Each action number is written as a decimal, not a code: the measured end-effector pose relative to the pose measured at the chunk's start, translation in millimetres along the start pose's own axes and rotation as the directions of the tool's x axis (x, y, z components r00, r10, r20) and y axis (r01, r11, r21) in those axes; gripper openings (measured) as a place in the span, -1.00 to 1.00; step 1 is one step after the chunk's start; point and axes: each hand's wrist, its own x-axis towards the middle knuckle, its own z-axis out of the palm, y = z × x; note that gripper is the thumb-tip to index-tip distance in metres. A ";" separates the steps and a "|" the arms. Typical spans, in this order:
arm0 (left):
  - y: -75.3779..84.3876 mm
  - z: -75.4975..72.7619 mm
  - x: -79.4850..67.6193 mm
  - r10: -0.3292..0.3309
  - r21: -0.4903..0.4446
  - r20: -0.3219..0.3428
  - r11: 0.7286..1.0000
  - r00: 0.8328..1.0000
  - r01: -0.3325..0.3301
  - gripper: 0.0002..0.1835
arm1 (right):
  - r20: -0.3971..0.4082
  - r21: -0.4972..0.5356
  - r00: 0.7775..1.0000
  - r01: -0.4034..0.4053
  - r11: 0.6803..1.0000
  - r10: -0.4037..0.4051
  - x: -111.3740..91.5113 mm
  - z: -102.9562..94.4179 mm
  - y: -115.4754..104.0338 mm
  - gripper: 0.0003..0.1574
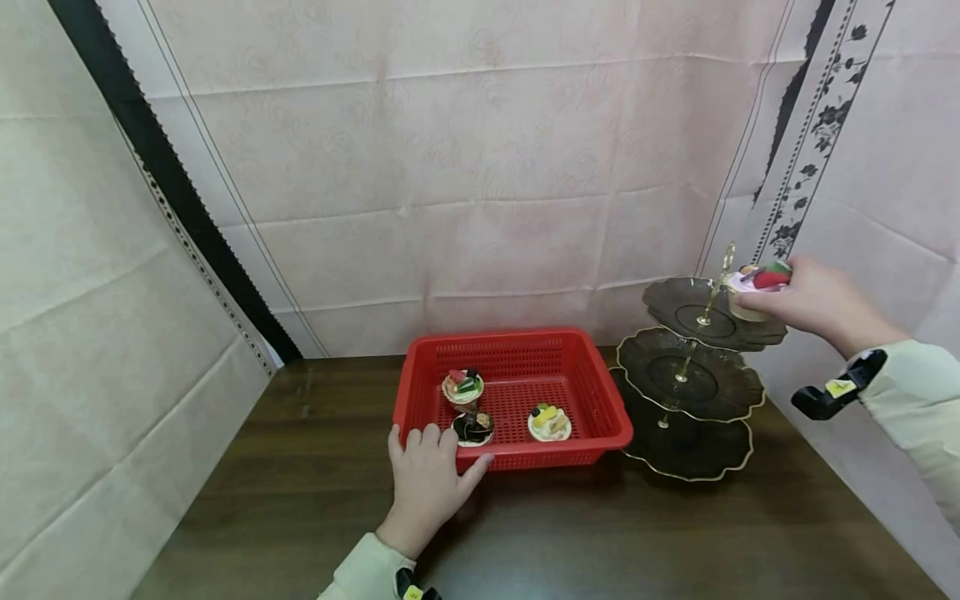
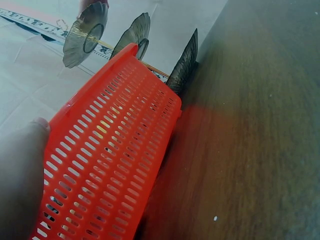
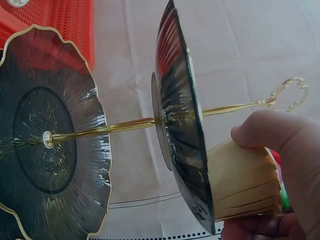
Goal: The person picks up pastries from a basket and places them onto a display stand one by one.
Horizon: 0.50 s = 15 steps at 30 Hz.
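Observation:
My right hand [image 1: 823, 302] pinches a cupcake [image 1: 753, 283] with a pale wrapper, pink frosting and a red and green topping, at the right of the upper plate. In the right wrist view, the cupcake's base [image 3: 245, 175] is against or very near the top plate [image 3: 182, 115] of a three-tier stand [image 1: 678, 375]; contact is unclear. With fingers over the front rim, my left hand [image 1: 426, 485] grips a red plastic basket [image 1: 517, 458] near its left corner. Inside lie a fruit-topped cupcake [image 1: 462, 387], a dark-topped one [image 1: 474, 427] and a yellow-topped one [image 1: 550, 422].
The basket and stand are side by side on a dark wooden table [image 1: 315, 500]. Pale cloth [image 1: 480, 167] hangs behind and on both sides. A gold rod with a looped handle [image 1: 727, 257] rises above the top plate, close to my right hand.

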 end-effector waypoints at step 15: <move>0.5 -0.7 1.4 -0.002 0.002 0.007 1.000 1.000 0.002 -0.33 | 0.041 0.017 0.999 -0.005 1.000 0.004 10.7 12.1 -8.3 0.02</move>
